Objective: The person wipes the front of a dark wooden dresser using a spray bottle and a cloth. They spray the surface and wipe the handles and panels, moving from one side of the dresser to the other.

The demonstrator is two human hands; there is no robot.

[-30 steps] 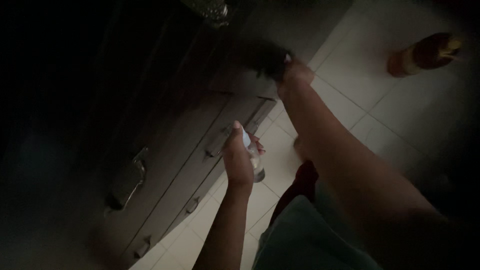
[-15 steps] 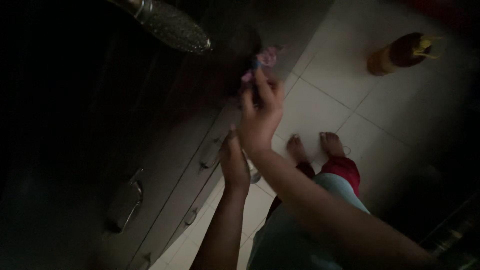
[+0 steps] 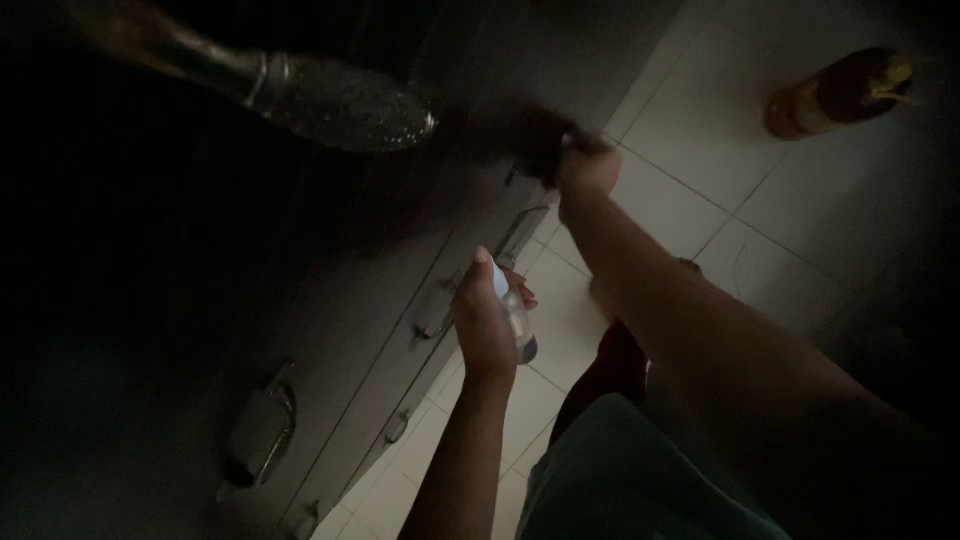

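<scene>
The right hand (image 3: 588, 168) has dropped from mid-air and is pressing a dark cloth (image 3: 535, 150) against the far cabinet front (image 3: 330, 330), fingers closed on it; the left hand (image 3: 487, 322) is gripping a small spray bottle (image 3: 515, 318) nearer.

Right hand (image 3: 585, 170) seemingly back at cabinet (image 3: 470, 190)

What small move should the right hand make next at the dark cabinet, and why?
Probably a short wipe along the cabinet front: the right hand presses something dark against it, while the left hand holds a small spray bottle beside the drawer handles.
</scene>
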